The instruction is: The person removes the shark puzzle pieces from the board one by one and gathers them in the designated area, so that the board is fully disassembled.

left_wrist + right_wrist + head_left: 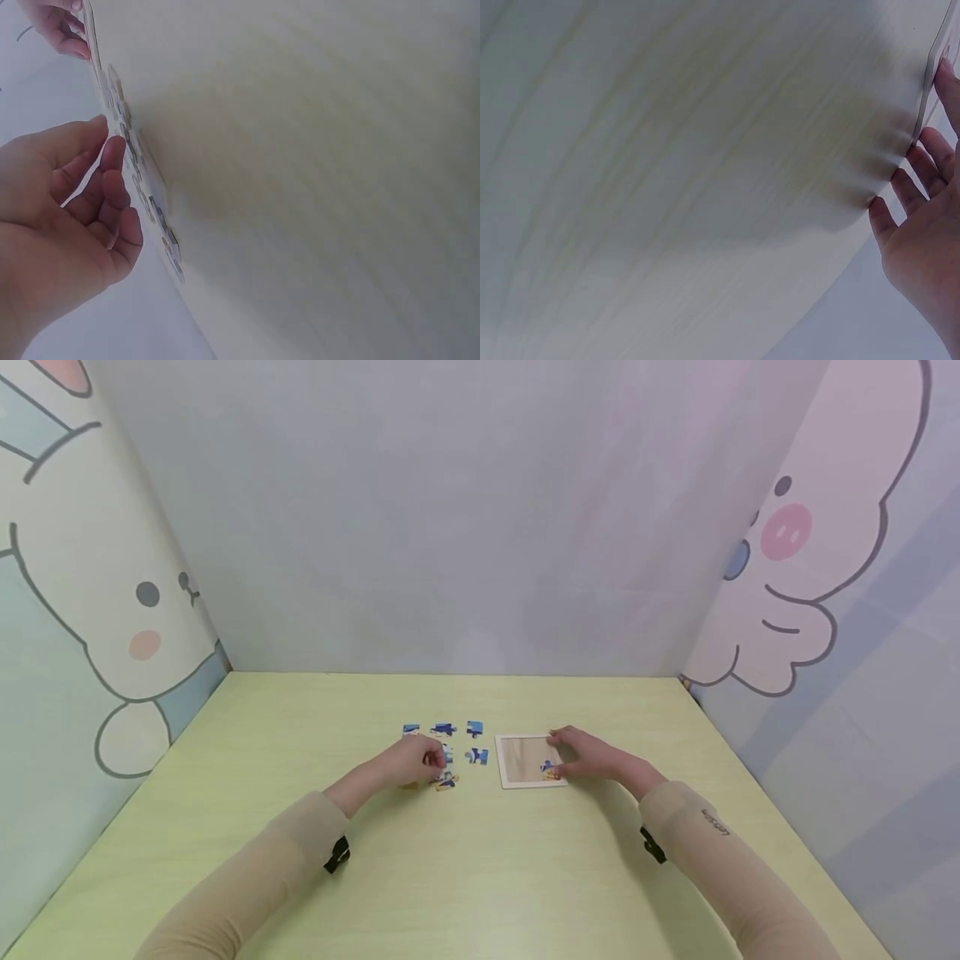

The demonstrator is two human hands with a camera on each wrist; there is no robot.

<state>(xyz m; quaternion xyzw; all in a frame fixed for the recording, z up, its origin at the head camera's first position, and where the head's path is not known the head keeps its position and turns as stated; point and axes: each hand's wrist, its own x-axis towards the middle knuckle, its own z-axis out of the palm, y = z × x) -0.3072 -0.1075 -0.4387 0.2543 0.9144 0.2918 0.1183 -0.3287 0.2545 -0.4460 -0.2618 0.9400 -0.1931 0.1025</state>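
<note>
Blue puzzle piece (548, 768) lies under right hand (592, 754) straight fingers; left hand (412, 762) fingers curl over loose pieces (446, 781)

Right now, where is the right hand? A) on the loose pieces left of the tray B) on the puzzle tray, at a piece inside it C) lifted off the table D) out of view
B: in the head view the right hand rests on the puzzle tray with fingers at a blue piece inside it; the left hand is at the loose pieces.

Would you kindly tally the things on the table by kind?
Loose puzzle pieces: 6 visible, perhaps more under the left hand
Pieces in the tray: 1, under the right hand
Tray: 1
Total: 8
</note>
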